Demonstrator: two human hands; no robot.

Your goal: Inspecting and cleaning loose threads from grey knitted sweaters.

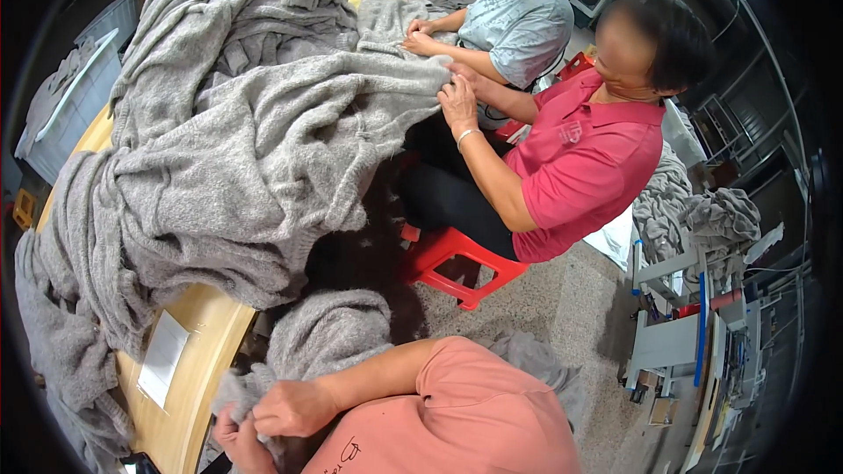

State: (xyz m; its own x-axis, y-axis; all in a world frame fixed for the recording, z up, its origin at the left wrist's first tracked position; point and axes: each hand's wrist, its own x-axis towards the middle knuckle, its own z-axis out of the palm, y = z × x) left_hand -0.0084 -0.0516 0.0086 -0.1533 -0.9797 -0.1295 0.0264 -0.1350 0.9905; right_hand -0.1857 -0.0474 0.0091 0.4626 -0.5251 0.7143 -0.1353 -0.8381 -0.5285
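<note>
At the bottom left, my right hand [294, 408] is closed, its fingertips pinching a fuzzy grey knit sweater [329, 333]. Just below it, my left hand [243, 443] also grips an edge of this knit, with the fingers partly covered. The two hands are close together, and the rest of the sweater lies bunched beyond my right forearm. Left of my hands is a wooden table [206, 325] with a large pile of grey knit sweaters [202, 167] heaped over it and hanging off its edges.
A co-worker in a pink shirt [588, 167] sits on a red stool [465, 268], fingering a sweater edge. Another in a light shirt [518, 26] handles knitwear behind. A paper sheet [164, 358] lies on the table. A white bin [75, 105] stands far left; more knitwear [720, 219] at right.
</note>
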